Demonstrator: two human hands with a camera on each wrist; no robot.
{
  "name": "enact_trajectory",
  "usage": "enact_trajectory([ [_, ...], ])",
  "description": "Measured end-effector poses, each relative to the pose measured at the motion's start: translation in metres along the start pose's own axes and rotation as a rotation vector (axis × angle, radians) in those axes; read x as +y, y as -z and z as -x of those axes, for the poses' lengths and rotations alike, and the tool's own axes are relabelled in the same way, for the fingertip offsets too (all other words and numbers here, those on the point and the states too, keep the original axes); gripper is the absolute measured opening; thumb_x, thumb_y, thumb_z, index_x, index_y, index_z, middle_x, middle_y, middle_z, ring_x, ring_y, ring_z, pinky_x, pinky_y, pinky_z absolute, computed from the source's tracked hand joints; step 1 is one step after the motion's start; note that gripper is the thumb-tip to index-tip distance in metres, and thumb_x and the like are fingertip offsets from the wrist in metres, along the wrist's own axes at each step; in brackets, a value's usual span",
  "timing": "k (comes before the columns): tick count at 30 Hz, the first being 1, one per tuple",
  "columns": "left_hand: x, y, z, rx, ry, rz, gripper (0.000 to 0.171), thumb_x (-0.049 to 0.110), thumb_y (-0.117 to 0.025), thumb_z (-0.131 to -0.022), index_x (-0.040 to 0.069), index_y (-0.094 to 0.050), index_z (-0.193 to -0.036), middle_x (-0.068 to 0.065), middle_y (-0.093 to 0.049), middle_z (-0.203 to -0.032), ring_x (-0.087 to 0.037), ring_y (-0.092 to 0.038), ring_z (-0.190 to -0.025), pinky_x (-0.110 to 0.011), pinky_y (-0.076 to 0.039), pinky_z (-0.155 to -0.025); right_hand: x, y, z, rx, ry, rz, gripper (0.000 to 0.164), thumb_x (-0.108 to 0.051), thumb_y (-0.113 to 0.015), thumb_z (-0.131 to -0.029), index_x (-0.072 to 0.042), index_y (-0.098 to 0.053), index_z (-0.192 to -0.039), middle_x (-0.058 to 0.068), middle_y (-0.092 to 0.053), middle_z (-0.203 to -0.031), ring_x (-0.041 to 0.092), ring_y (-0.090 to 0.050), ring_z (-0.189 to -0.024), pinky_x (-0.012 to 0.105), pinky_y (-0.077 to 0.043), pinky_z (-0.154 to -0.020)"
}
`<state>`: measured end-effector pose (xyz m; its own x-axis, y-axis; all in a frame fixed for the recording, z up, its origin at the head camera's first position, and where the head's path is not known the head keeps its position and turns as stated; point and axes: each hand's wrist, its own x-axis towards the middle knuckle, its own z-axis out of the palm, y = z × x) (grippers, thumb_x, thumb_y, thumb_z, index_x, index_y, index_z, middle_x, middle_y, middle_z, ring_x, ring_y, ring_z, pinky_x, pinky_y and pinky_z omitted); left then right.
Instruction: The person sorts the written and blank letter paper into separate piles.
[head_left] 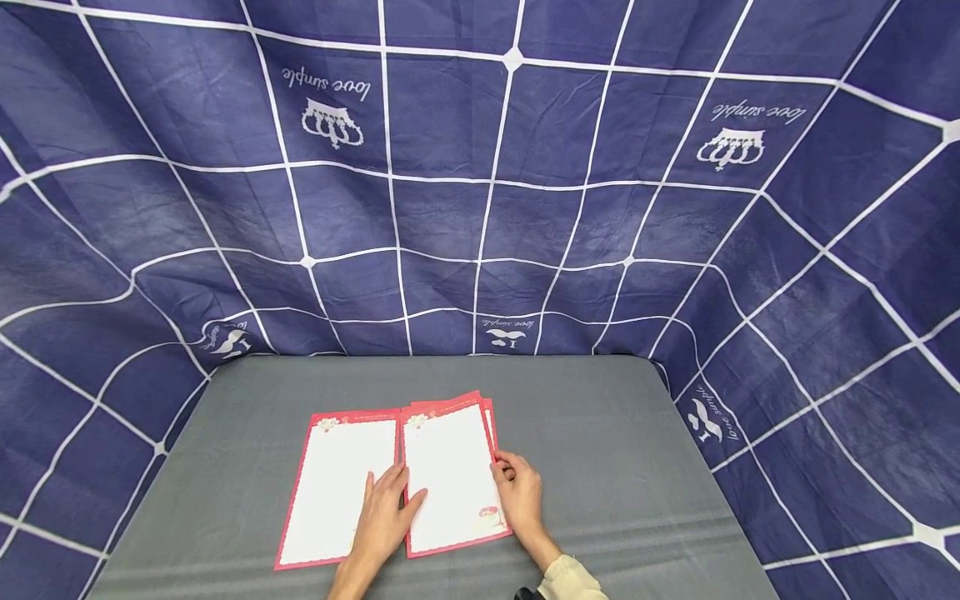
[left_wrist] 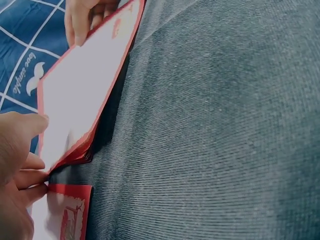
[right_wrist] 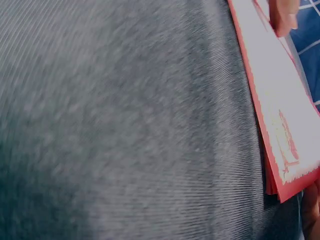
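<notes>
Two groups of red-bordered white paper lie side by side. My right hand (head_left: 521,492) pinches the right edge of the top red-bordered sheet (head_left: 450,475), which tilts up from the red stack (left_wrist: 86,150) beneath it. My left hand (head_left: 384,512) rests at that sheet's left edge, fingers fairly straight and thumb over its face. Part of the left palm also overlaps the left red-bordered sheet (head_left: 341,483), which lies flat. In the right wrist view, the raised sheet (right_wrist: 272,100) shows a small printed picture near its corner, with the right hand's fingers (right_wrist: 311,210) at its edge.
Both groups of paper lie on a grey cloth-covered table (head_left: 615,467), near its front edge. A blue curtain (head_left: 442,217) with white grid lines closes off the back and both sides.
</notes>
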<state>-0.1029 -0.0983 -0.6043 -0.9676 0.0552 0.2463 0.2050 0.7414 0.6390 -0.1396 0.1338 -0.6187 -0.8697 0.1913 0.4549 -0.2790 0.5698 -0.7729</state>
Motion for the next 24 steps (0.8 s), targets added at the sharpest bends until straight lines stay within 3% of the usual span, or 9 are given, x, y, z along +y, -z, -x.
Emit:
enact_trajectory([
  [7, 0.0002, 0.0021, -0.0024, -0.022, 0.01, 0.002, 0.048, 0.016, -0.072, -0.091, -0.015, -0.059, -0.125, -0.028, -0.058, -0.131, -0.043, -0.049, -0.128, -0.064, -0.015, -0.113, 0.0002, 0.0027, -0.0033, -0.023, -0.196, -0.148, 0.012, 0.002, -0.074, -0.084, 0.0, -0.076, -0.096, 0.002, -0.072, -0.078, 0.01, -0.065, -0.066, 0.014, -0.048, -0.059],
  [16, 0.0016, 0.002, -0.0021, 0.009, 0.021, 0.014, 0.044, 0.011, -0.07, -0.091, -0.017, -0.058, -0.123, -0.031, -0.058, -0.128, -0.045, -0.049, -0.127, -0.063, -0.017, -0.113, -0.002, 0.0049, -0.0069, -0.065, -0.45, -0.317, 0.015, -0.001, -0.074, -0.085, 0.0, -0.076, -0.1, 0.01, -0.072, -0.086, 0.014, -0.066, -0.08, 0.019, -0.05, -0.068],
  [24, 0.002, 0.0038, -0.0036, 0.038, 0.057, 0.033, 0.036, 0.013, -0.068, -0.094, -0.016, -0.064, -0.115, -0.03, -0.062, -0.121, -0.044, -0.052, -0.124, -0.062, -0.017, -0.113, -0.0051, 0.0058, -0.0072, -0.082, -0.52, -0.364, 0.019, -0.003, -0.074, -0.087, 0.005, -0.073, -0.105, 0.016, -0.072, -0.092, 0.019, -0.066, -0.085, 0.019, -0.05, -0.07],
])
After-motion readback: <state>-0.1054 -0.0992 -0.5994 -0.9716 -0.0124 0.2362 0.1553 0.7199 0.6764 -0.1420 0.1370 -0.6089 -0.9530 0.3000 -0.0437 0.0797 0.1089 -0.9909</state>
